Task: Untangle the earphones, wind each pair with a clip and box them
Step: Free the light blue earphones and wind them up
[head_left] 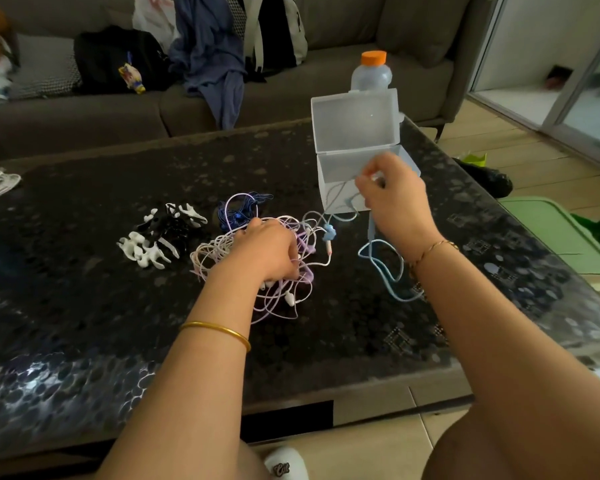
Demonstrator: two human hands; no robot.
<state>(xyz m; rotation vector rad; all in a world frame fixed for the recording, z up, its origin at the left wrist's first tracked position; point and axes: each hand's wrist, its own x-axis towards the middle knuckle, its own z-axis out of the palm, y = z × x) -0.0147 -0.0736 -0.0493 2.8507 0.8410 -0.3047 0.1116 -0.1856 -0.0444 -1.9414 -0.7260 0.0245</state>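
While left hand (267, 249) grips tangle (215, 252), right hand (392, 195) pinches blue cord (370, 233): lift slowly, easing snags.

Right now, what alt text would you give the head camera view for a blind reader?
A person's left hand grips a tangle of earphones on a table while the right hand pinches a blue cable near an open clear box. Beside the tangle lie clips.

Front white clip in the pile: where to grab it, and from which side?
Pinch the white clip across its narrower middle, probably from above on the near side. It lies flat, its prongs splay outward, and black clips crowd it from behind.
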